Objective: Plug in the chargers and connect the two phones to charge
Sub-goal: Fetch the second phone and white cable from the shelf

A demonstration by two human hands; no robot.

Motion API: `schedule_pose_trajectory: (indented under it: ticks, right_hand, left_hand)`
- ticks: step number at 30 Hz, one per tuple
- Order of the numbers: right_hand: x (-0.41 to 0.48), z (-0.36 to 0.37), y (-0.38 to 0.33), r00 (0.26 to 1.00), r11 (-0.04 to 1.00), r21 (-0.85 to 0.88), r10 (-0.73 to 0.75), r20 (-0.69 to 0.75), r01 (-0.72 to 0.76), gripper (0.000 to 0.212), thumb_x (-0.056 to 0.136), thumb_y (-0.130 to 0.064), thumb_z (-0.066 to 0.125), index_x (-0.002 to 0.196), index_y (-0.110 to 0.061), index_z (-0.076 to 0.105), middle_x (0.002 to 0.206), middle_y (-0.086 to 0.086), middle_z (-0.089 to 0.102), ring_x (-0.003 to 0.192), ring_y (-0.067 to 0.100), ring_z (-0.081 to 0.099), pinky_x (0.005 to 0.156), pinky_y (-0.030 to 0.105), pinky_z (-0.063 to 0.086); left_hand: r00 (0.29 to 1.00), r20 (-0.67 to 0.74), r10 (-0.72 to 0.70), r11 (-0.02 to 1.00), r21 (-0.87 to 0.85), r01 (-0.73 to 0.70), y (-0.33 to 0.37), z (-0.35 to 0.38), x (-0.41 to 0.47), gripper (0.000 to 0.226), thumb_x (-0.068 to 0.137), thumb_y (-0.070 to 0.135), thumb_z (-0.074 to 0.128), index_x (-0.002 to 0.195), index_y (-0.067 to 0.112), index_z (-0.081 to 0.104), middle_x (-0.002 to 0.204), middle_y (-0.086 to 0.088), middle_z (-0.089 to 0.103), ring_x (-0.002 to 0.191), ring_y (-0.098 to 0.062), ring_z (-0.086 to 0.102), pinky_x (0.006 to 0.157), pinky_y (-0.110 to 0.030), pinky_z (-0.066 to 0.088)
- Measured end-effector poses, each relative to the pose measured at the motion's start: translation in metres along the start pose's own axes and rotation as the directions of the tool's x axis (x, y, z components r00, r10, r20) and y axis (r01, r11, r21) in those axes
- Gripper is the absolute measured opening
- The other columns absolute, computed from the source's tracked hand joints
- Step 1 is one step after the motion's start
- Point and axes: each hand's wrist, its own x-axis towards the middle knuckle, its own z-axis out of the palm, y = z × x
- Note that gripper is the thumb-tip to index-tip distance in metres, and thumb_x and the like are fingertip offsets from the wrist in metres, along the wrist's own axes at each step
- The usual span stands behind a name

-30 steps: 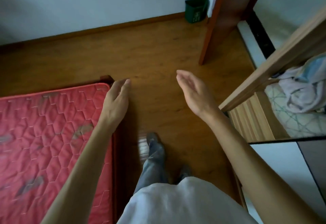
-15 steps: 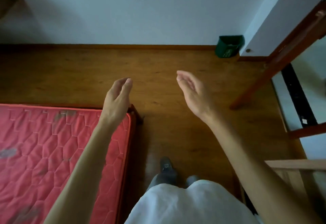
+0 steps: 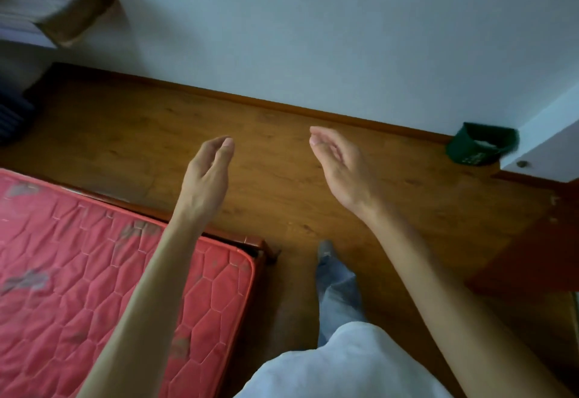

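Note:
No charger, phone or socket shows in the head view. My left hand [image 3: 208, 178] is raised over the wooden floor just past the mattress edge, fingers loosely curved and holding nothing. My right hand [image 3: 340, 165] is held up at the same height about a hand's width to the right, palm turned inward, also with nothing in it.
A red quilted mattress [image 3: 78, 272] on a dark wooden frame fills the lower left. A green bin [image 3: 479, 147] stands by the wall corner at right. A wooden desk corner [image 3: 69, 12] juts in at top left. A brown door edge [image 3: 532, 256] is at right. Wooden floor [image 3: 282, 203] lies ahead.
The view has swung left: the doorway and wardrobe slid out at right, the green bin moved right, and a desk corner came in at top left. Both hands kept their raised pose.

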Motion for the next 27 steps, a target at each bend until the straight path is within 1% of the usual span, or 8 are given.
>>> schedule_pose_trajectory:
  ticks: [4,7,10,12,15,19,23,27]
  right_hand:
    - [0.091,-0.007,-0.005,0.996,0.999,-0.020,-0.029,0.081,0.031,0.047,0.101,-0.052,0.041,0.141,-0.029,0.050,0.144,-0.010,0.054,0.130,0.003,0.047,0.109,0.031,0.042]
    - [0.151,-0.015,-0.015,0.988,0.998,-0.018,-0.051,0.147,0.054,0.048,0.101,-0.054,0.039,0.141,-0.031,0.049,0.143,-0.012,0.054,0.130,0.003,0.048,0.109,0.032,0.042]
    - [0.206,-0.015,-0.028,0.979,0.996,-0.025,-0.080,0.188,0.086,0.048,0.101,-0.055,0.037,0.142,-0.032,0.049,0.144,-0.012,0.053,0.129,0.002,0.048,0.108,0.033,0.043]
    - [0.237,-0.011,-0.036,0.971,0.995,-0.006,-0.100,0.216,0.104,0.048,0.101,-0.056,0.037,0.141,-0.033,0.048,0.143,-0.013,0.053,0.128,0.001,0.048,0.108,0.032,0.043]
    - [0.284,0.004,-0.049,0.949,0.989,0.007,-0.143,0.283,0.147,0.046,0.101,-0.055,0.036,0.141,-0.035,0.048,0.144,-0.013,0.053,0.129,0.001,0.048,0.108,0.033,0.043]
    - [0.343,0.039,-0.071,0.913,0.979,0.015,-0.194,0.359,0.202,0.046,0.101,-0.055,0.036,0.141,-0.037,0.047,0.145,-0.013,0.052,0.130,0.003,0.048,0.107,0.033,0.045]
    - [0.396,0.087,-0.094,0.873,0.968,0.027,-0.239,0.425,0.251,0.046,0.099,-0.058,0.036,0.140,-0.038,0.047,0.145,-0.014,0.052,0.129,0.003,0.049,0.105,0.030,0.045]
    - [0.448,0.144,-0.124,0.838,0.954,0.073,-0.291,0.461,0.291,0.046,0.099,-0.056,0.039,0.140,-0.038,0.048,0.145,-0.013,0.052,0.130,0.003,0.048,0.100,0.020,0.041]
  left_hand:
    - [0.995,-0.093,-0.035,0.999,-0.004,0.035,0.022,0.010,0.073,0.052,0.102,0.049,0.039,0.145,0.021,0.045,0.145,0.000,0.052,0.131,-0.015,0.049,0.102,-0.032,0.041]
    - [0.988,-0.141,-0.056,0.998,0.000,0.057,0.042,0.015,0.117,0.052,0.103,0.048,0.038,0.146,0.020,0.044,0.146,0.000,0.051,0.132,-0.016,0.048,0.101,-0.031,0.040]
    - [0.975,-0.207,-0.077,0.997,-0.018,0.075,0.058,0.015,0.155,0.052,0.103,0.046,0.036,0.146,0.018,0.043,0.147,-0.003,0.049,0.134,-0.018,0.046,0.107,-0.036,0.039]
    - [0.970,-0.228,-0.083,0.997,-0.026,0.079,0.065,0.010,0.176,0.052,0.103,0.046,0.035,0.146,0.018,0.042,0.148,-0.002,0.048,0.135,-0.017,0.045,0.108,-0.037,0.039]
    - [0.956,-0.288,-0.061,0.998,-0.001,0.064,0.069,-0.003,0.209,0.050,0.103,0.045,0.035,0.146,0.019,0.042,0.148,-0.002,0.048,0.134,-0.015,0.045,0.099,-0.028,0.040]
    - [0.928,-0.368,-0.053,0.998,0.005,0.059,0.063,-0.034,0.249,0.049,0.103,0.044,0.036,0.145,0.020,0.044,0.147,0.000,0.049,0.129,-0.008,0.046,0.083,-0.012,0.038]
    - [0.891,-0.451,-0.051,0.998,-0.001,0.057,0.050,-0.075,0.292,0.047,0.103,0.043,0.037,0.145,0.021,0.045,0.147,0.002,0.049,0.126,-0.002,0.044,0.081,-0.009,0.035]
    - [0.857,-0.515,-0.028,1.000,-0.005,0.029,0.035,-0.127,0.341,0.047,0.104,0.043,0.037,0.144,0.021,0.046,0.145,0.002,0.051,0.127,-0.005,0.047,0.083,-0.009,0.037]
